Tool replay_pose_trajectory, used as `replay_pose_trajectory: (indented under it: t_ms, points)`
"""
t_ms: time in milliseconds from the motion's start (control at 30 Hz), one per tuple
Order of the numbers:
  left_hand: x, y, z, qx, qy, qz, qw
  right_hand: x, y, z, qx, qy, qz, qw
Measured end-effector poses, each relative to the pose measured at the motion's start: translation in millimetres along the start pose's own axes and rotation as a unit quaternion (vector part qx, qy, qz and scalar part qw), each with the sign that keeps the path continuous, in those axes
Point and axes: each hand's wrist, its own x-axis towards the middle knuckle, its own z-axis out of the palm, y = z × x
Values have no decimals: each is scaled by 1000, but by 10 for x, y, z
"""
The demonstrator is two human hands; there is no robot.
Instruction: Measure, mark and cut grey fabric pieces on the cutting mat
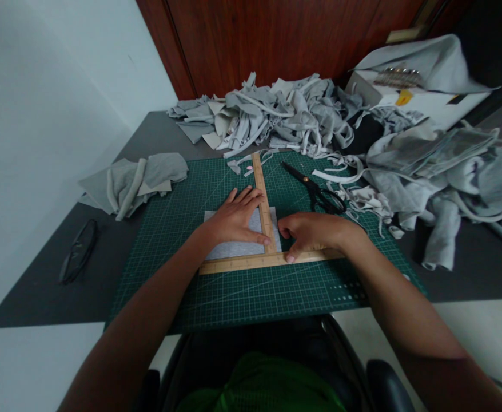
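Note:
My left hand [240, 219] lies flat with its fingers spread, across a light grey fabric piece [234, 249] and against the left edge of an upright-lying wooden ruler [258, 171]. A second wooden ruler [234, 264] runs crosswise along the near edge of the fabric, meeting the first in a T shape; whether they are joined I cannot tell. My right hand [313, 233] is curled at the fabric's right side, its thumb pressing on the crosswise ruler. Beneath everything is a green cutting mat [234, 297]. Black-handled scissors [313, 186] rest beyond my right hand.
Grey fabric scraps [294, 109] are heaped along the back. More grey cloth [443, 166] piles up at right, before a white box [431, 103]. At left lie a folded cloth [148, 177] and eyeglasses [78, 250]. Thin offcuts [365, 197] lie near the scissors.

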Motion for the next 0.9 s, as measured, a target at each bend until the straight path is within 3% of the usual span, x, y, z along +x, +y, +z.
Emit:
replay_pose_trajectory:
  t_ms: [900]
  points:
    - [-5, 22, -21, 0, -8, -4, 1000, -10, -4, 5, 1, 7, -10, 1000]
